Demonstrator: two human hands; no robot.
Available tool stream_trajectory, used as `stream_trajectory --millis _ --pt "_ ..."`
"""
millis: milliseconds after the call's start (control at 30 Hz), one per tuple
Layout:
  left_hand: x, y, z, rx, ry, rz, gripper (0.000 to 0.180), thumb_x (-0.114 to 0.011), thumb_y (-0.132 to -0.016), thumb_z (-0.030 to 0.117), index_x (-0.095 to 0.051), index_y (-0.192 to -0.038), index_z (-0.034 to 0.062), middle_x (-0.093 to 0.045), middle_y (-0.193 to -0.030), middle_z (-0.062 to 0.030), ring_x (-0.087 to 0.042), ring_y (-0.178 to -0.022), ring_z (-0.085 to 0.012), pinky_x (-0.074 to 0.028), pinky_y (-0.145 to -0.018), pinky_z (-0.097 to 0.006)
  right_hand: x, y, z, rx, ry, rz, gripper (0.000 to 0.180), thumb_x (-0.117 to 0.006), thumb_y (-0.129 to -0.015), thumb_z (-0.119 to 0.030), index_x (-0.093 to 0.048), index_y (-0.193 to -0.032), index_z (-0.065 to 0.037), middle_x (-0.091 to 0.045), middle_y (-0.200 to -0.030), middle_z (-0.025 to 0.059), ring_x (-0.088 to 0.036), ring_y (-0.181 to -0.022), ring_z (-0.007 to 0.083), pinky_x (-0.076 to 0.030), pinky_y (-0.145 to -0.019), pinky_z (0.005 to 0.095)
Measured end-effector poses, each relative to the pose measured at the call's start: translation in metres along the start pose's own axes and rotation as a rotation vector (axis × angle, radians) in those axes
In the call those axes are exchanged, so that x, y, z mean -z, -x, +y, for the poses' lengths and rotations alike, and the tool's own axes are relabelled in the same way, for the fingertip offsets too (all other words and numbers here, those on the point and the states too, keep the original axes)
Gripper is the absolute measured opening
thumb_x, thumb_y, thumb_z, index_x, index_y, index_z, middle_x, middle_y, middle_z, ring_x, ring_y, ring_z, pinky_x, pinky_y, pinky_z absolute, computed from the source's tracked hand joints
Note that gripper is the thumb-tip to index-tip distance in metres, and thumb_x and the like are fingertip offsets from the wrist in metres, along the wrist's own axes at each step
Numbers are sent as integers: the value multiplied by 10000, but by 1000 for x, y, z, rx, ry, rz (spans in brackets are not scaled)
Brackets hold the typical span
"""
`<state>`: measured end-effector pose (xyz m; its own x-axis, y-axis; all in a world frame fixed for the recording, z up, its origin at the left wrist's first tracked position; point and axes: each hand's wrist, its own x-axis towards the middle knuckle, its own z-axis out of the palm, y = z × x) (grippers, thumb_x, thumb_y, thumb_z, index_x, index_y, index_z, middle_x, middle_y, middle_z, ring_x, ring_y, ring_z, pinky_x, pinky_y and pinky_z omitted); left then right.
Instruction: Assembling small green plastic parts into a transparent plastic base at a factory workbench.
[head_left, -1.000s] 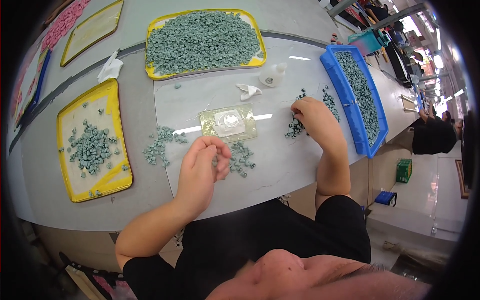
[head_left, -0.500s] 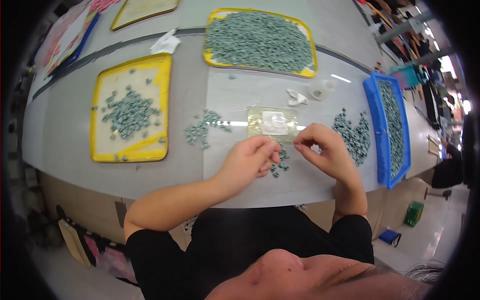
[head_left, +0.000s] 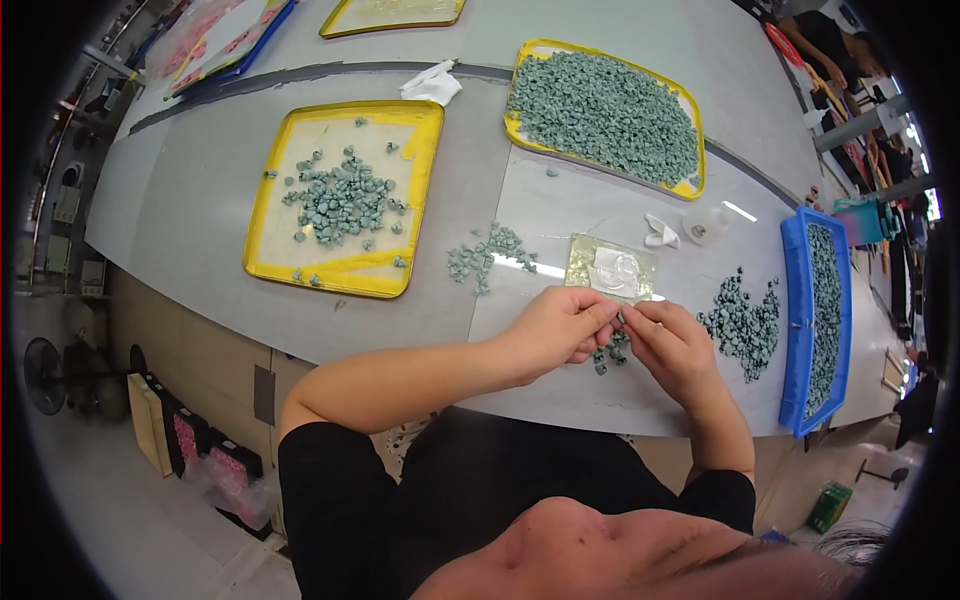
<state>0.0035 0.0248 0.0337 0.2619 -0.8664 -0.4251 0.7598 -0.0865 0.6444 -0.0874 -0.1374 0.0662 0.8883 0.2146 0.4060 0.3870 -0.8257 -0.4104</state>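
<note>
My left hand [head_left: 562, 328] and my right hand [head_left: 676, 352] meet at the fingertips over the table. Both are closed in a pinch on a small grey-green piece, mostly hidden by the fingers. Under them, partly covered, lies a small heap of grey-green pieces [head_left: 608, 356]. Just beyond the fingertips is a flat yellowish pad [head_left: 640, 262] bearing a white sheet with a clear round dish [head_left: 622, 270]. A loose cluster of similar pieces [head_left: 488, 258] spreads left of the hands, and a darker-looking pile [head_left: 742, 328] spreads to the right.
A yellow-rimmed tray [head_left: 428, 190] with scattered pieces stands at left. Another yellow-rimmed tray [head_left: 527, 50], heaped full, stands at the back. At right is a blue bin [head_left: 797, 330] of pieces. Crumpled white tissue [head_left: 661, 232] and a small translucent bottle [head_left: 705, 228] sit behind the pad.
My hands, apart at the fingertips before, are now together on a small piece. The whole view has shifted, so the table things appear farther right.
</note>
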Motion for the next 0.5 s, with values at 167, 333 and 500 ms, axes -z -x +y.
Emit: stream_trajectory --millis 167,333,500 --pt "-2 0 -3 4 -3 -17 191 -424 -945 173 -522 -947 9 -478 -752 6 -343 -552 -41 -298 -485 -190 1 3 7 64 57 -5 318 -680 -647 29 -601 -956 27 -600 -847 117 -592 -708 241 -489 -586 310" --pt "-7 -5 -4 -76 119 -2 198 -411 -927 99 -521 -1067 12 -494 -807 -9 -377 -612 -57 -326 -523 -200 0 6 18 37 -16 40 317 -696 -621 9 -614 -927 10 -598 -805 101 -581 -666 227 -474 -548 307" --pt "-9 -15 -10 -127 15 -30 225 -420 -923 91 -488 -1125 19 -532 -854 -38 -382 -601 -60 -334 -523 -202 4 16 28 -7 21 97 299 -705 -618 19 -621 -904 2 -592 -781 95 -575 -642 216 -468 -535 294"
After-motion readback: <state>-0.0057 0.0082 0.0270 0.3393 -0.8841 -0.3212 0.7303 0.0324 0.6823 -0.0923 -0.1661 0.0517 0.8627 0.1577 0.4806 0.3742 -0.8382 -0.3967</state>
